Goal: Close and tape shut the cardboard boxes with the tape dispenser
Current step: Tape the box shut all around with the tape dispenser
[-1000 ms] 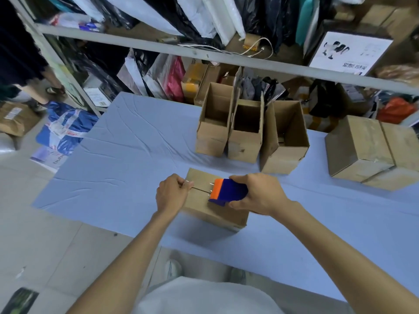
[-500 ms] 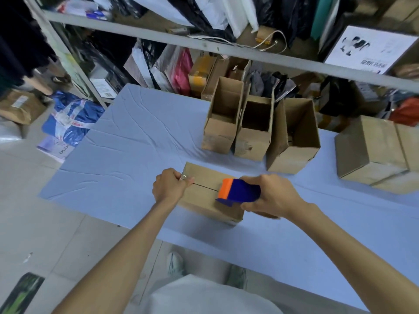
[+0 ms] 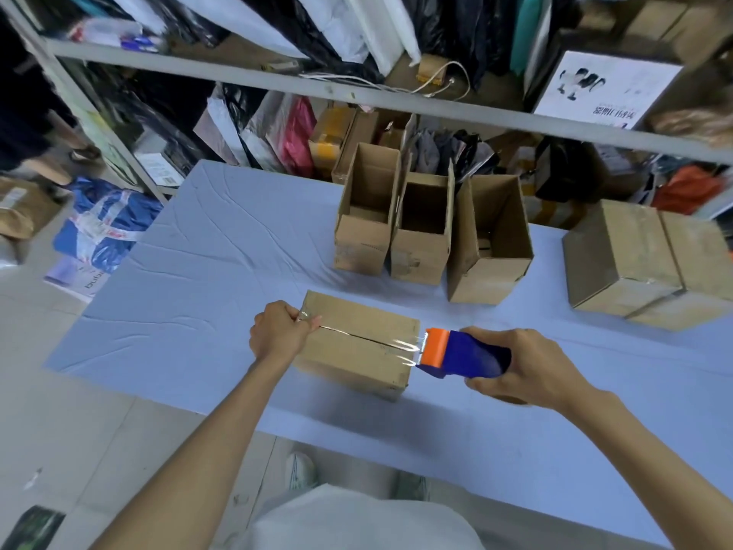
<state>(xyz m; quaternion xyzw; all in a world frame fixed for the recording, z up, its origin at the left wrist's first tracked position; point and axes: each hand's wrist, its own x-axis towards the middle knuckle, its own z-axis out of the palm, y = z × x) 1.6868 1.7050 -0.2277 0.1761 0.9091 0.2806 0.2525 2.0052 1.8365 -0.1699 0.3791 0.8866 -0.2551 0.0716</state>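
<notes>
From the head view, I am partway through sealing one box. The closed box (image 3: 357, 343) lies on the near part of the table (image 3: 198, 271), and its two top flaps meet in a seam running left to right. My left hand (image 3: 279, 331) is curled round the box's left end, thumb on top pinning the start of the tape (image 3: 400, 347). My right hand (image 3: 523, 365) is wrapped round the blue body of the tape dispenser (image 3: 462, 353). Its orange head sits just past the box's right edge, and a glossy clear strip stretches from it back along the seam. I judge that the run across the top is laid and the step in hand is finishing it. The next move calls for bringing the dispenser down over the right end face so the tape sticks there, then tilting it to cut while my left hand braces the box against the pull. Near the right edge the strip looks lifted and wrinkled, so it may need pressing flat. Behind stand three open boxes (image 3: 422, 240), upright and side by side, not yet closed. Well to the right, two sealed boxes (image 3: 622, 256) sit pressed together. I see nothing on the cloth in the dispenser's downward path. Beyond the table is a shelf rack (image 3: 357, 93) crowded with bags, and a blue sack (image 3: 107, 228) lies on the floor at left.
</notes>
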